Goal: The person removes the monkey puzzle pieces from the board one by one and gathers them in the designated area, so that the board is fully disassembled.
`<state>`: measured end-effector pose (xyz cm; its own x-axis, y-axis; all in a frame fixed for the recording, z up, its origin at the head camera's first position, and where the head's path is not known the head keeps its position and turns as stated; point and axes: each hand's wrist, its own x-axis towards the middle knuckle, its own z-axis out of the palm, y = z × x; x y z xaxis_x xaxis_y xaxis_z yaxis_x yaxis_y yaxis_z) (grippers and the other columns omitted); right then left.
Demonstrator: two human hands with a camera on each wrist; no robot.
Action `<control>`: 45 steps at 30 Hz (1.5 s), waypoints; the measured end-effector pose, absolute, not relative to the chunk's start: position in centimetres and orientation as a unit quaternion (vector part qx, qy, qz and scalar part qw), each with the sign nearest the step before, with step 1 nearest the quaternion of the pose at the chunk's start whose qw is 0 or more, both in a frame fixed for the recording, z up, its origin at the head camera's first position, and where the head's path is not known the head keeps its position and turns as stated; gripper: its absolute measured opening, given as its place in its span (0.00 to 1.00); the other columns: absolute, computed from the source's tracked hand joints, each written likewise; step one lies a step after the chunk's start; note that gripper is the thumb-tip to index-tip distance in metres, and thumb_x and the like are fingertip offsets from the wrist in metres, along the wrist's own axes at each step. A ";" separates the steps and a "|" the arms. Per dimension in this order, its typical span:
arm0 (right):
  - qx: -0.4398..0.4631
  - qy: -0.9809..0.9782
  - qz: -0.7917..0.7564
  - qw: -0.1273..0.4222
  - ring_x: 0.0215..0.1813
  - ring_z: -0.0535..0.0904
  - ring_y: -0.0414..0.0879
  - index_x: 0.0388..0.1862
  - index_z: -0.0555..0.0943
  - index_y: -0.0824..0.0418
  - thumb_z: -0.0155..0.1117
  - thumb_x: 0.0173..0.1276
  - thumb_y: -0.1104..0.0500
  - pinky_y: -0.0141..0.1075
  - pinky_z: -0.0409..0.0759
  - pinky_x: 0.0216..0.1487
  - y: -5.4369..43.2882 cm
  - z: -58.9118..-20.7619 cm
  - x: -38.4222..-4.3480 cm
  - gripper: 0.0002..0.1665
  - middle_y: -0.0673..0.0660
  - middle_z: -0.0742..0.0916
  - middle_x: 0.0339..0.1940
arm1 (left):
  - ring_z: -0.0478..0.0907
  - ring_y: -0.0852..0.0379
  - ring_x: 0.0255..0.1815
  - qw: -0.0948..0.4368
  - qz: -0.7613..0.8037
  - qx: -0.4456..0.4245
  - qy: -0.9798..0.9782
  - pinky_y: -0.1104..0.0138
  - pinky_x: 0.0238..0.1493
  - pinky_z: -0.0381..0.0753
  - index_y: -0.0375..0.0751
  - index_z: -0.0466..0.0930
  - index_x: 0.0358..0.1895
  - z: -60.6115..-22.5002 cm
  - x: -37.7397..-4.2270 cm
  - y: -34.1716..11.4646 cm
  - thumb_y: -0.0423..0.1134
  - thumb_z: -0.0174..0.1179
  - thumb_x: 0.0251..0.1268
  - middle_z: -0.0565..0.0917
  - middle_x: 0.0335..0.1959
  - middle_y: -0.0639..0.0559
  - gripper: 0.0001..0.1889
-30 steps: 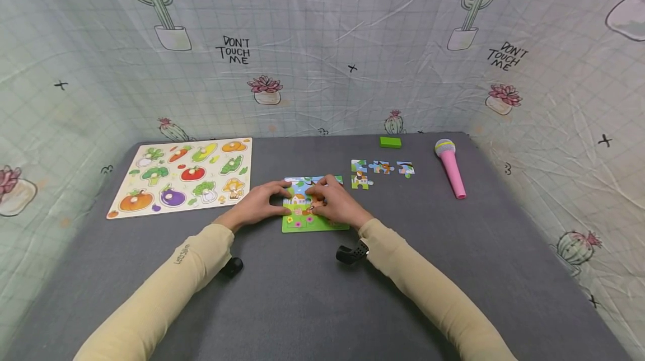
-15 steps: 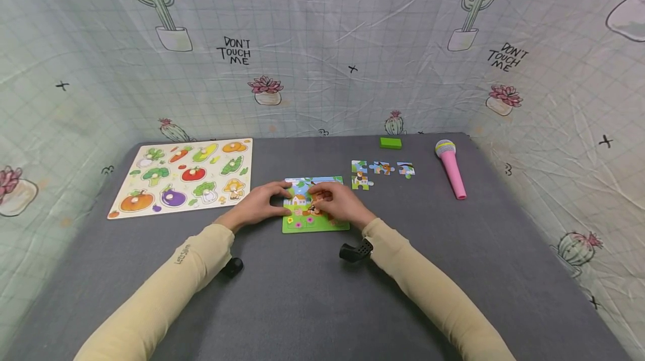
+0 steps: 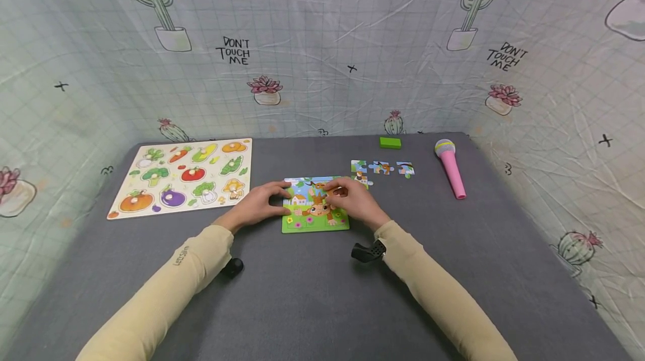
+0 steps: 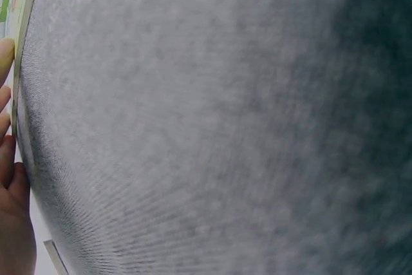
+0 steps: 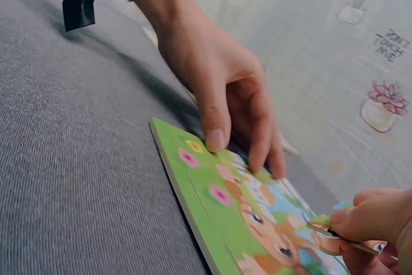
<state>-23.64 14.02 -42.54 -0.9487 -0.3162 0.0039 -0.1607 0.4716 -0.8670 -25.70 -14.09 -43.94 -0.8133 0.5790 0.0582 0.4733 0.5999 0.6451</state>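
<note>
Puzzle board (image 3: 322, 226), small and green-edged, flat mid-way along the dark grey surface (image 3: 294, 294), near edge toward the person. Left hand (image 3: 259, 202) rests at its left edge, thumb and fingers spread well apart, tips touching the board, apparently steadying it.

Change: right hand (image 3: 356, 201) has slid from the middle of the board toward its right side, uncovering the printed animal face that it masked a second ago. Board and left hand hold their places. Right-wrist view shows the right hand pinching a puzzle piece (image 5: 322, 230), orange with a dark eye, tilted rather than flat. Whether its lower edge touches the board, cannot tell.

Reading: the piece looks loose in the fingers, not seated, so the picture seems unfinished; with the face bared, the middle is easier to check against.

Around: loose puzzle pieces (image 3: 381, 167) lie just beyond the board's far right corner, apart from it; the nearest is partly behind the right hand. Green block (image 3: 390, 143) farther back. Pink microphone (image 3: 451, 172) to the right, well apart. Vegetable board (image 3: 174, 183) at left, its near right corner close to the left hand. Printed curtain (image 3: 322, 31) behind.

In the way: mainly the right hand itself, hiding the board's upper right part; any gap beneath cannot be seen. Block and microphone obstruct nothing. Left-wrist view is nearly all cloth and adds little.
</note>
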 end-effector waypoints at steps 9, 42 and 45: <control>-0.064 0.852 -0.511 0.094 0.51 0.80 0.51 0.60 0.79 0.59 0.65 0.69 0.59 0.45 0.80 0.49 18.0 -42.6 -23.2 0.21 0.59 0.83 0.54 | 0.61 0.42 0.73 0.080 0.336 0.297 0.890 0.48 0.71 0.62 0.38 0.82 0.53 -43.9 -25.6 -14.1 0.44 0.70 0.60 0.70 0.69 0.42 0.20; -0.055 0.919 -0.390 -0.005 0.50 0.82 0.57 0.53 0.84 0.65 0.67 0.66 0.62 0.51 0.78 0.52 26.3 -43.8 -26.0 0.17 0.64 0.86 0.49 | 0.60 0.43 0.74 0.092 0.333 0.294 0.891 0.49 0.72 0.62 0.38 0.82 0.53 -43.8 -26.0 -14.1 0.44 0.69 0.60 0.70 0.70 0.44 0.21; -0.062 0.917 -0.394 0.012 0.52 0.80 0.59 0.56 0.82 0.66 0.68 0.66 0.62 0.53 0.77 0.53 26.5 -43.5 -25.6 0.20 0.65 0.84 0.52 | 0.60 0.43 0.74 0.090 0.332 0.296 0.891 0.50 0.72 0.62 0.38 0.82 0.53 -43.9 -26.0 -14.0 0.45 0.69 0.60 0.70 0.70 0.44 0.21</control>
<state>-25.57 26.53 -43.45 -0.9921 -0.1222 0.0271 -0.1037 0.6814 -0.7245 -26.04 -14.04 -43.88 -0.8090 0.5868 0.0348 0.4670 0.6055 0.6445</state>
